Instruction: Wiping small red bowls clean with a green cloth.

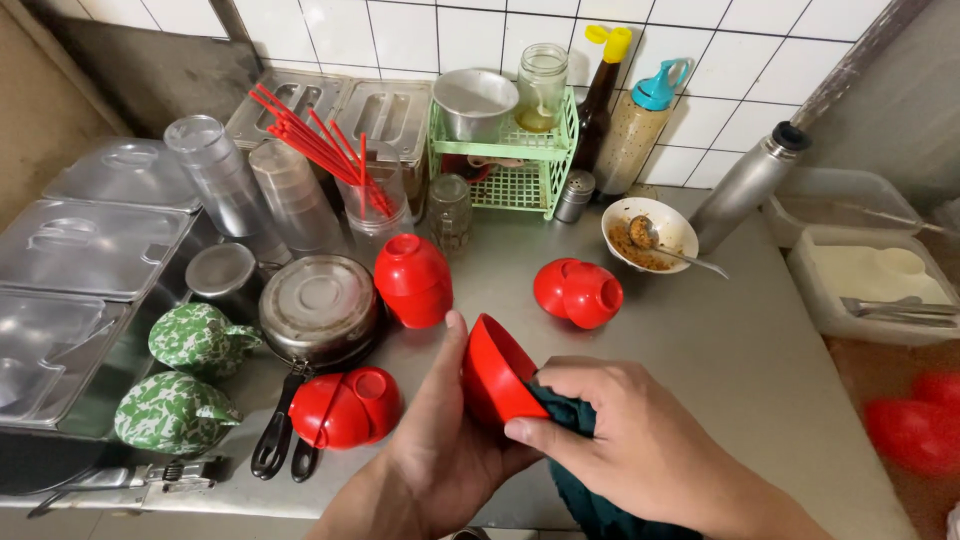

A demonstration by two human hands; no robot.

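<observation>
— Big to small: wide stainless steel worktop [720, 350], then round lidded steel pot [318, 305].

— And the bowls?

— Stacked red plastic bowls [412, 278], mouth down, behind the pot; red pairs on their sides [578, 292], [345, 407]. Seemingly done already, though impossible to tell.

— In hand?

— Small red plastic bowl [495, 372], over the worktop's front edge. Left hand [440, 450]: grip clasped round its underside. Right hand [640, 440]: grip clenched on dark teal cloth [575, 425], pressed into the bowl. Probably midway through wiping.

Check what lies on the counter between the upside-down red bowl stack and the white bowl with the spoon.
In the head view, a pair of tipped red bowls lies between the upside-down red stack and the white bowl.
</observation>
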